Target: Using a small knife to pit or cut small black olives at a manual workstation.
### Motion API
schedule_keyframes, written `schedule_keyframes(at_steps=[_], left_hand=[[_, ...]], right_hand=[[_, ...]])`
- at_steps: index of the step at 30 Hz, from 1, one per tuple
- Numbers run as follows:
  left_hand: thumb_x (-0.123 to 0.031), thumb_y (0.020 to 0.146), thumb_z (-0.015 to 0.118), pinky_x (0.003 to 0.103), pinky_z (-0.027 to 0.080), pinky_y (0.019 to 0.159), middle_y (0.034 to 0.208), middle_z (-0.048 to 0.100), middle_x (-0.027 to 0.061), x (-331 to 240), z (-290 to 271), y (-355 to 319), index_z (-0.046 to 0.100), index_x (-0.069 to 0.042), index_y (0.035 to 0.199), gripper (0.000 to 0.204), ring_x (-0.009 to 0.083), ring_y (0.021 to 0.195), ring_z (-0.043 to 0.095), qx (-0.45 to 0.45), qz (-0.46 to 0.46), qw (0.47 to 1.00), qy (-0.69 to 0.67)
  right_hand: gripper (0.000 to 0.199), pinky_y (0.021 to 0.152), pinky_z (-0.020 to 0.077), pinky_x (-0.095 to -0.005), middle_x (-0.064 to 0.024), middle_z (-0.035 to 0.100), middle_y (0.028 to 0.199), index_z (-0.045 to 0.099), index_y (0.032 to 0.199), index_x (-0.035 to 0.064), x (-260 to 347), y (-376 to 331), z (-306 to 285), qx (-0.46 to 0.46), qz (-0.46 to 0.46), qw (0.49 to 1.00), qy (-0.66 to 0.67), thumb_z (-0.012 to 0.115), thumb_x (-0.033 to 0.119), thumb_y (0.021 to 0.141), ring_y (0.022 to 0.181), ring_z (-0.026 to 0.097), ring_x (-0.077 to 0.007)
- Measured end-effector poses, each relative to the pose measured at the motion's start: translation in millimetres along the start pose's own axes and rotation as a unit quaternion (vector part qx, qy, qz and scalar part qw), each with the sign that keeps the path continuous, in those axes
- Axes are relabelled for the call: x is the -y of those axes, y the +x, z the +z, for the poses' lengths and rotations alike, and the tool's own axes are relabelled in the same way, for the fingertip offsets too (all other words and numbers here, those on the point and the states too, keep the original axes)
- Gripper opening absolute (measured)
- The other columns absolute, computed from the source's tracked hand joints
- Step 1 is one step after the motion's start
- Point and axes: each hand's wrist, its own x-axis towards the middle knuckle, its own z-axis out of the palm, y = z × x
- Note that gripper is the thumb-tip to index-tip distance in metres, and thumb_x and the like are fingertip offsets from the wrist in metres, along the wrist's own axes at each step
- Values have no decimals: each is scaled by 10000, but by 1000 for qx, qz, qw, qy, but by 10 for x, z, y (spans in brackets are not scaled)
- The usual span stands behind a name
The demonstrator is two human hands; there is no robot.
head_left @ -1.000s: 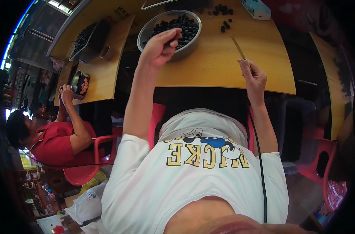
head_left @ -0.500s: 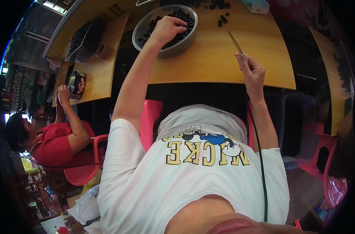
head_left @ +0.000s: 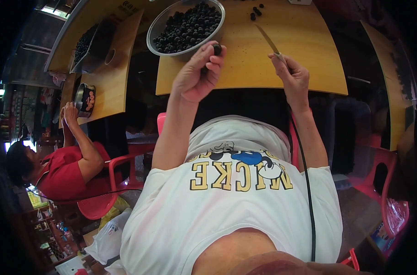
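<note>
Black nut-like ball (head_left: 217, 49) pinched by the left hand (head_left: 200, 75), the right hand (head_left: 294, 81) grips a knife (head_left: 268, 39) slanting forward-left, tip foremost.

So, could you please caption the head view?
Left hand pinching a dark round piece, right hand gripping a knife.

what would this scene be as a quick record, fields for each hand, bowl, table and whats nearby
left hand: holds a dark round piece at its fingertips, just on the near side of the bowl
right hand: grips a knife, tip pointing away from the person
bowl: see-through, holding many small dark pieces
table: wood-coloured, with a few loose dark pieces right of the bowl
nearby: a person in red on the left, hands beside a dark round container
</note>
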Motion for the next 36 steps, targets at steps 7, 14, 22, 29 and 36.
schedule_keyframes(at_steps=[7,14,22,29,36], left_hand=[[4,874,599,220,580,720,1035,577,172,292,-41,2,541,41,1128,263,185,852,628,-77,8,997,17],[-29,885,595,222,564,774,996,600,147,323,-155,12,547,32,1083,213,162,849,621,-18,-4,1000,-9],[-59,906,581,221,533,710,1032,603,158,398,-129,-34,529,16,1089,205,155,872,615,-11,-23,999,26],[-64,901,592,208,502,669,1043,594,166,407,-133,-37,529,13,1094,217,148,872,588,-24,-20,999,31],[-46,883,607,204,498,670,987,586,145,415,-155,-62,533,35,1094,238,154,800,560,-75,-11,997,21]], right_hand=[[243,542,341,-175,29,557,737,656,1061,-15,286,-100,109,68,-97,984,-131,675,110,854,647,448,-38],[425,500,430,-283,-62,575,693,653,1140,110,418,-138,142,115,-309,890,-316,751,144,728,545,546,-205],[376,488,422,-304,-46,548,651,676,1099,122,384,-158,189,69,-353,850,-384,730,271,758,530,534,-201],[365,488,425,-303,-43,559,657,677,1102,129,374,-149,182,67,-351,846,-395,720,274,770,532,541,-197],[353,490,428,-303,-38,570,665,678,1101,129,330,-148,179,68,-349,844,-401,714,266,778,536,545,-192]])
